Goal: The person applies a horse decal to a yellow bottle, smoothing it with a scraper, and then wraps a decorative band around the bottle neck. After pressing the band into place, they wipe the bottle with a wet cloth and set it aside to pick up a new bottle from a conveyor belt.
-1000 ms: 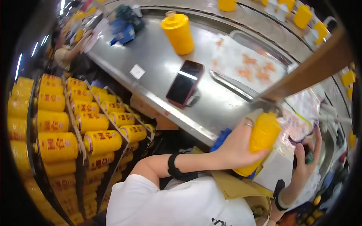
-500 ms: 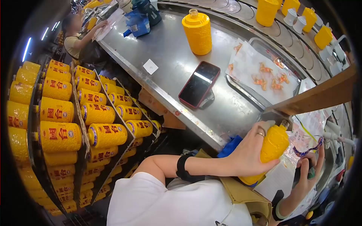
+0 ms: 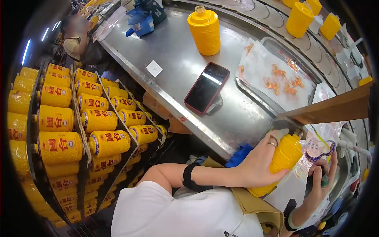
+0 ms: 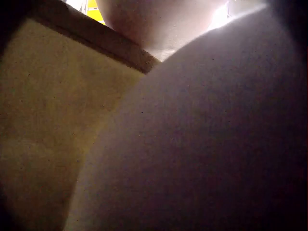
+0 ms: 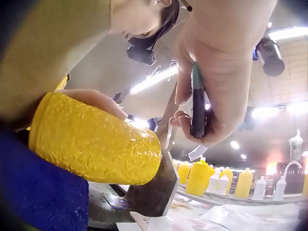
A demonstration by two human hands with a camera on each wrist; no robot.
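Note:
My left hand (image 3: 258, 164) grips a yellow embossed bottle (image 3: 287, 153) round its body; it is tilted, its clear neck pointing up and right. In the right wrist view the yellow bottle (image 5: 96, 139) lies on its side above blue cloth (image 5: 43, 183). To its right, my right hand (image 3: 321, 175) holds a small dark object with a green part (image 5: 198, 103) in curled fingers. A narrow blue-patterned strip (image 3: 319, 155) curves up to that hand's fingertips. The left wrist view is mostly dark, filled by blurred cloth and skin.
A phone (image 3: 207, 87), a second yellow bottle (image 3: 204, 31) and a tray (image 3: 256, 94) with orange figures on paper stand on the metal table (image 3: 173, 51). A wooden bar (image 3: 331, 104) crosses above. Racks of yellow bottles (image 3: 59, 146) stand left; a conveyor (image 3: 264, 15) carries more.
The head view has shifted, bringing the table lower and both hands slightly right. Bottles on the conveyor have moved along to the right. Both hands keep their holds.

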